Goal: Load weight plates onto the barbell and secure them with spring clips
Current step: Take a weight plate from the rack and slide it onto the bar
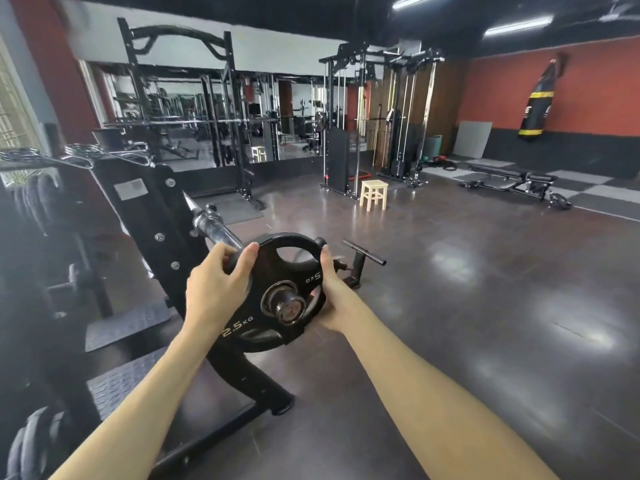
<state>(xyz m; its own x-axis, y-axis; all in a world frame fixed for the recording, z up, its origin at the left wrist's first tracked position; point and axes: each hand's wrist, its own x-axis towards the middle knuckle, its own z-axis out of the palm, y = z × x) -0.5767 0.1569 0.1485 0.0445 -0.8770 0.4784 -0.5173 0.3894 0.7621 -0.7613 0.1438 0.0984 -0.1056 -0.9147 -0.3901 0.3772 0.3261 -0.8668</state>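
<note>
The plate (273, 292) sat with its bore over the tip of the bar (221, 232), whose end cap showed through the hole. The sleeve ran up and left, away from the person, so the coming push would likely go along that line. The left hand (216, 289) gripped the upper left rim, fingers curled over the edge; the right hand (330, 292) clasped the right rim, fingers partly hidden behind. No clip was identifiable.
</note>
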